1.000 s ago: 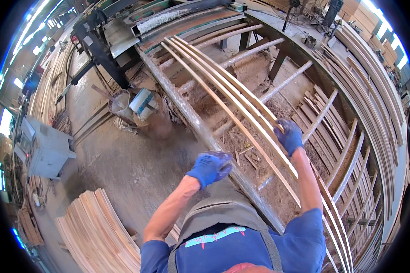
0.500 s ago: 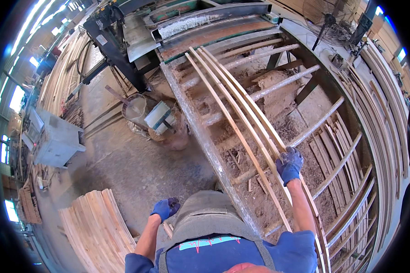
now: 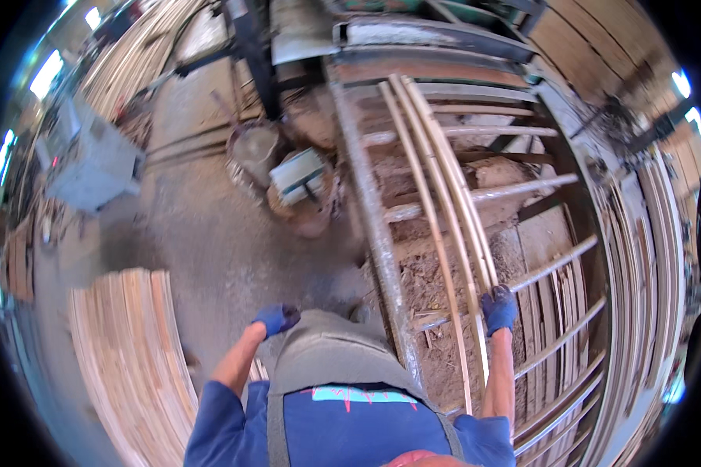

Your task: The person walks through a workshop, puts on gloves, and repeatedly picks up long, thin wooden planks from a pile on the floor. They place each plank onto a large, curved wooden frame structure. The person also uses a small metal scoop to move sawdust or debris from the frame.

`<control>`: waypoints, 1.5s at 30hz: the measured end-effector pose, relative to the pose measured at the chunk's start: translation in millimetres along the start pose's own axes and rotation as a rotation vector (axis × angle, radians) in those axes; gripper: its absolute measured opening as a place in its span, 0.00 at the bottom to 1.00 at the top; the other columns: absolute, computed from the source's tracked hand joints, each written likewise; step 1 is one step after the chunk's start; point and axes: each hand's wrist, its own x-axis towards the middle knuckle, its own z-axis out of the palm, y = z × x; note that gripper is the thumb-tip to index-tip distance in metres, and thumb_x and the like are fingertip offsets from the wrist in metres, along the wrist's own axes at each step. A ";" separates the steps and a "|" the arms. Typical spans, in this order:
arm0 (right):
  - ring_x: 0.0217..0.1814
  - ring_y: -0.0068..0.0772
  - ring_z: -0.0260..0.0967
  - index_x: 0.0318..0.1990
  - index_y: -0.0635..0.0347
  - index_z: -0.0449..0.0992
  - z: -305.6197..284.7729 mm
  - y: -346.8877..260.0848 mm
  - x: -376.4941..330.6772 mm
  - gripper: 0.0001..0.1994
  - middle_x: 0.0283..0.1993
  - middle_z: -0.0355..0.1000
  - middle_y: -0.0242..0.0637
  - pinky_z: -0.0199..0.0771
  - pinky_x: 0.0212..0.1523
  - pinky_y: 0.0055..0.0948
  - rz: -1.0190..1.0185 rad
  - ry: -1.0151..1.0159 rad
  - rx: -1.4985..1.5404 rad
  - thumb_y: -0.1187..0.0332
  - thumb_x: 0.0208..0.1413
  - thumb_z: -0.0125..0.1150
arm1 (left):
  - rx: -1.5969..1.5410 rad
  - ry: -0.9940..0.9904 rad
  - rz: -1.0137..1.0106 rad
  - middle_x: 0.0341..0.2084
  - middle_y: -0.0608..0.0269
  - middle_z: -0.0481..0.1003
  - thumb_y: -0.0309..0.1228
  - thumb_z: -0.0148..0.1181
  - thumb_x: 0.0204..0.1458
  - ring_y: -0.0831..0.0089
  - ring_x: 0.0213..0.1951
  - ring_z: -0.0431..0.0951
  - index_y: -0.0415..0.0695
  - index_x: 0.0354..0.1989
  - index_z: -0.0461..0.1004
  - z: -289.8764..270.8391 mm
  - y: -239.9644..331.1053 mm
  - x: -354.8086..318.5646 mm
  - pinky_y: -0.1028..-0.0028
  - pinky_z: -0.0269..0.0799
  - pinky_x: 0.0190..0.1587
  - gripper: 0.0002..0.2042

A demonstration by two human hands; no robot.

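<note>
Several long thin wooden strips (image 3: 444, 194) lie lengthwise on a metal roller frame (image 3: 370, 210) to my right. My right hand (image 3: 498, 309), in a blue glove, is closed on the near part of these strips. My left hand (image 3: 276, 317), also blue-gloved, hangs by my hip with fingers curled and nothing in it, above the concrete floor. My grey apron and blue shirt fill the lower middle of the view.
A stack of flat wooden boards (image 3: 128, 358) lies on the floor at lower left. A bucket (image 3: 253, 152) and a basket with a box (image 3: 304, 187) stand beside the frame. A grey machine (image 3: 93, 159) sits at left. More strips (image 3: 646, 257) are piled at right.
My left hand has let go of the frame's edge and dropped back to my hip. My right hand has kept its hold on the strips while my view has shifted along the frame.
</note>
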 end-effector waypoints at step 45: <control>0.51 0.42 0.72 0.52 0.57 0.74 224.6 -719.4 -59.3 0.20 0.48 0.75 0.46 0.70 0.51 0.36 -1.332 -1.088 -0.239 0.60 0.53 0.56 | -1.184 1.453 -0.681 0.35 0.48 0.77 0.36 0.55 0.52 0.52 0.40 0.76 0.42 0.37 0.77 208.0 -338.9 -269.2 0.61 0.72 0.43 0.11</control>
